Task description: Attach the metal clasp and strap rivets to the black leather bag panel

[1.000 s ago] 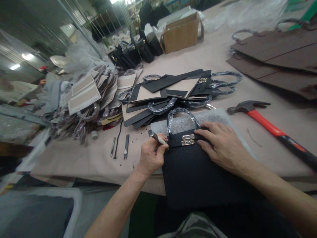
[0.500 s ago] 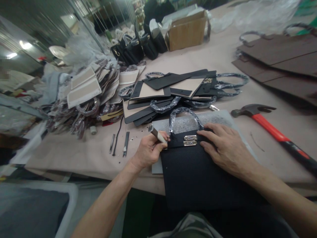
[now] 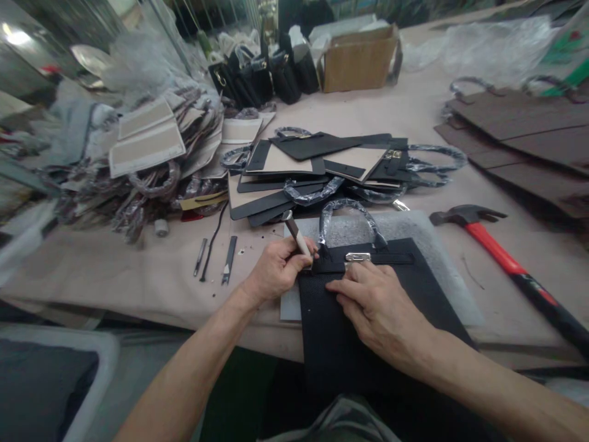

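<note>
My left hand (image 3: 276, 270) is closed around a metal punch (image 3: 296, 232), which leans slightly, its lower end at the upper left edge of a black bag panel (image 3: 335, 344). My right hand (image 3: 375, 301) rests on that panel, fingers partly bent and a fingertip reaching left below the strap. Just above its knuckles shows a silver-coloured metal clasp (image 3: 358, 257); whatever lies under the hand is hidden. A plastic-wrapped handle (image 3: 327, 215) arches from the panel's top edge. Beneath the panel's upper part is a grey slab (image 3: 414, 224).
To the right lies a claw hammer (image 3: 494, 245) with a red and black handle. Thin tools, including a dark flat one (image 3: 230, 258), lie left. Behind are stacked black bag panels (image 3: 317, 147), pale bag pieces (image 3: 147, 135), brown panels (image 3: 529, 123) and a cardboard box (image 3: 361, 61).
My right hand has slid left and down across the panel, from beside the clasps to over the lower one. My left hand keeps the punch at nearly the same spot.
</note>
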Demonstrator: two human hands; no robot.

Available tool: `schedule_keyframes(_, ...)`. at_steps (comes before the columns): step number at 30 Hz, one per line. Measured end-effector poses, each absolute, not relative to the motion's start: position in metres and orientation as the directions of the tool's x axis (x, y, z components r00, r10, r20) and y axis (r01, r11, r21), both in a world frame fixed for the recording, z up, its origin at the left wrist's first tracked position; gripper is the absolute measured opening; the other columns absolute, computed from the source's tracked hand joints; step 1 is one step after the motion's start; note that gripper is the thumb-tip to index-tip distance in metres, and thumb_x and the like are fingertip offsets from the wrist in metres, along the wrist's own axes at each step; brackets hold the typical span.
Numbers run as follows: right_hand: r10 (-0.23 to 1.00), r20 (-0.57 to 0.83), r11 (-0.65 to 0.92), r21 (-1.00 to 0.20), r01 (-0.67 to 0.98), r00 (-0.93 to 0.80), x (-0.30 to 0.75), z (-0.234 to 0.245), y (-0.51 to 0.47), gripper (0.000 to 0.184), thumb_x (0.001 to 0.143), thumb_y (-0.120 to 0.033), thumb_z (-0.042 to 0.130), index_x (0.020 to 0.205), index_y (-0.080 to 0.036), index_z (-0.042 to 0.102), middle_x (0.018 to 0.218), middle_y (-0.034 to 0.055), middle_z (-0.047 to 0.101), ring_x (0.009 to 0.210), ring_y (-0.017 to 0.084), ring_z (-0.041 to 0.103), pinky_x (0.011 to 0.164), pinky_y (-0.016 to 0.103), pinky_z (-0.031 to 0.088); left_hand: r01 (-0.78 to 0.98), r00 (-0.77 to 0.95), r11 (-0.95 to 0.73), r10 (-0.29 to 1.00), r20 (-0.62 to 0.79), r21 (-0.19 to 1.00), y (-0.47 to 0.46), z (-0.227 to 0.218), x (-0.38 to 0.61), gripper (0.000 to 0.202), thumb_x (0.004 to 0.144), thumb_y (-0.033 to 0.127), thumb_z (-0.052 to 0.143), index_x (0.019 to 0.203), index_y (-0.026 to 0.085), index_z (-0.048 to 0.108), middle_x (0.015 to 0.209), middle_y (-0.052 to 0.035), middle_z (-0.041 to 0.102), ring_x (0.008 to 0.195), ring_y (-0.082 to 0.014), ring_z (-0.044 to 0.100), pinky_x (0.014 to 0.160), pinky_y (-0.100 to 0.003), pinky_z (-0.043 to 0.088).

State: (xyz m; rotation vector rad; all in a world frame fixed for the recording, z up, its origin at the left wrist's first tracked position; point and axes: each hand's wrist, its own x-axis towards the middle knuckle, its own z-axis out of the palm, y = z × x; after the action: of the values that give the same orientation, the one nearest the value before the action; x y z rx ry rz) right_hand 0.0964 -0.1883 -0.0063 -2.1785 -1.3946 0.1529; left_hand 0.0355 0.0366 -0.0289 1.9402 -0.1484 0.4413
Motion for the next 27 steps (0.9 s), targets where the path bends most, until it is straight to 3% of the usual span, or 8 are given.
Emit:
schedule_keyframes(5,0.853,0.194,-0.333,-0.513,0.791,0.485,0.098,-0.016,-0.176,0.032,0.097,-0.013,0.051,0.111,-0.027,0.077,0.099,0.0073,0.063,0.100,0.026,0.050,0.086,0.045,0.030,-0.319,0.915,-0.386,0.114,0.388,0.866,0.036,-0.033,0.034,0.009,0.092,0.019,0.058,0.096,0.016,0.067,0.093,-0.0073,0.074,0.086,-0.0205,0.071,0.074,-0.030,0.058)
schedule_keyframes(14,0.810,0.176,-0.384,-0.563,0.732,0.560,0.091,-0.015,-0.167,0.030,0.093,-0.014,0.056,0.108,-0.027,0.077,0.096,0.0062,0.062,0.095,0.024,0.051,0.084,0.045,0.030,-0.335,0.906,-0.364,0.130,0.404,0.869,0.035,-0.033,0.034,0.009,0.093,0.018,0.058,0.095,0.017,0.067,0.094,-0.0064,0.073,0.089,-0.0201,0.071,0.081,-0.031,0.058)
schedule_keyframes(19,0.812,0.163,-0.393,-0.557,0.731,0.561,0.087,-0.014,-0.168,0.032,0.095,-0.015,0.050,0.115,-0.025,0.074,0.099,0.0078,0.059,0.098,0.026,0.049,0.083,0.045,0.031,-0.349,0.891,-0.392,0.142,0.431,0.851,0.032,-0.035,0.032,0.008,0.094,0.017,0.057,0.094,0.018,0.065,0.095,-0.0059,0.072,0.091,-0.0203,0.071,0.082,-0.031,0.058)
schedule_keyframes(27,0.848,0.214,-0.371,-0.414,0.831,0.485,0.080,-0.020,-0.172,0.037,0.092,-0.008,0.048,0.118,-0.023,0.070,0.100,0.0074,0.056,0.093,0.027,0.044,0.082,0.045,0.029,-0.428,0.836,-0.469,0.119,0.535,0.773,0.027,-0.041,0.028,0.008,0.093,0.012,0.060,0.098,0.018,0.064,0.103,-0.0068,0.071,0.099,-0.0192,0.070,0.089,-0.030,0.057)
